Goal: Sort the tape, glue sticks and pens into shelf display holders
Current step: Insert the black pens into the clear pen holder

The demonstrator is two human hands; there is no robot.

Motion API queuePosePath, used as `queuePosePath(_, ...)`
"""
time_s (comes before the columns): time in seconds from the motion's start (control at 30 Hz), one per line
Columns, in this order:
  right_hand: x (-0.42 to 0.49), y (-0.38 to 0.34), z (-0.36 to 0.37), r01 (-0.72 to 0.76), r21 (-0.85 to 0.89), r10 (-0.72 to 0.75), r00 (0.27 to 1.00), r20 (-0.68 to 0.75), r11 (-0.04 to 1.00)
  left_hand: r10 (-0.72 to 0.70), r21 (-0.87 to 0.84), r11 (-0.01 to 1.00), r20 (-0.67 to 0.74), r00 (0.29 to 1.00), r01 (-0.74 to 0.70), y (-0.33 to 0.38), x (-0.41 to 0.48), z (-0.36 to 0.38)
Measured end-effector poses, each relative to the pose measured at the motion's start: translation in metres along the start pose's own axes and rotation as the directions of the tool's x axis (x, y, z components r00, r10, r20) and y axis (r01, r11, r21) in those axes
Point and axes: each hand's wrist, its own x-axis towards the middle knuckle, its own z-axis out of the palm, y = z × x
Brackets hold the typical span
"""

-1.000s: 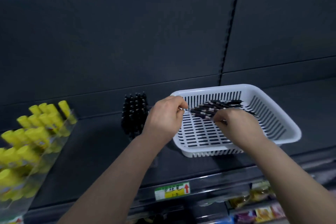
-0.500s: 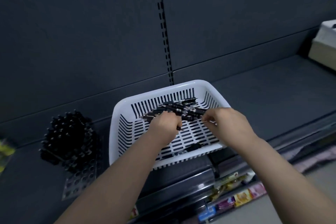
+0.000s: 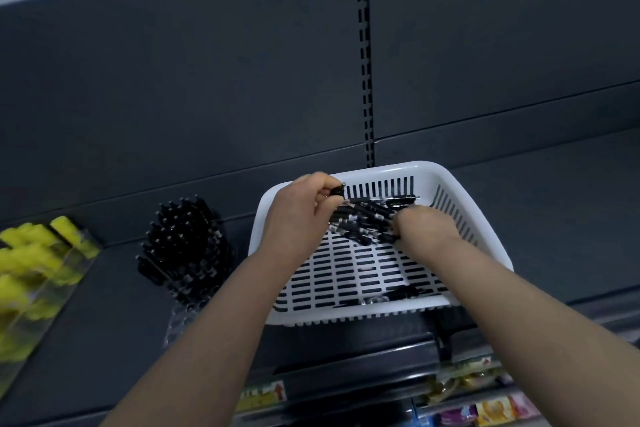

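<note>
A white slotted basket stands on the dark shelf with a loose pile of black pens at its far side. My left hand is over the basket's left rim, its fingers curled round the end of a black pen. Over the pile, my right hand has its fingers curled down onto the pens. One more black pen lies near the basket's front wall. Left of the basket a clear holder carries several upright black pens.
Yellow glue sticks fill a clear tiered holder at the far left. The dark shelf runs on to the right of the basket. Below the shelf edge are a price label and colourful packets.
The view has swung, so the basket sits right of centre and the glue sticks show again at the left. My left hand has lifted toward the basket's left rim with a pen.
</note>
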Motion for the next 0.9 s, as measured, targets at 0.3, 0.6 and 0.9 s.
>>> queuePosePath(0.3, -0.028, -0.022, -0.023, 0.040, 0.593, 0.098, 0.975, -0.199, 0.804, -0.038, -0.097, 0.995, -0.173, 0.984, 0.021, -0.019, -0.022, -0.048)
queuePosePath(0.6, -0.061, -0.132, -0.080, 0.438, 0.830, 0.078, 0.868, -0.490, 0.344, -0.125, -0.160, 0.984, -0.318, 0.940, 0.077, -0.062, -0.058, -0.133)
queuePosePath(0.9, -0.067, -0.193, -0.040, 0.391, 0.839, 0.013, 0.904, -0.428, 0.378, -0.187, -0.138, 0.979, -0.287, 0.940, 0.153, -0.115, -0.087, -0.145)
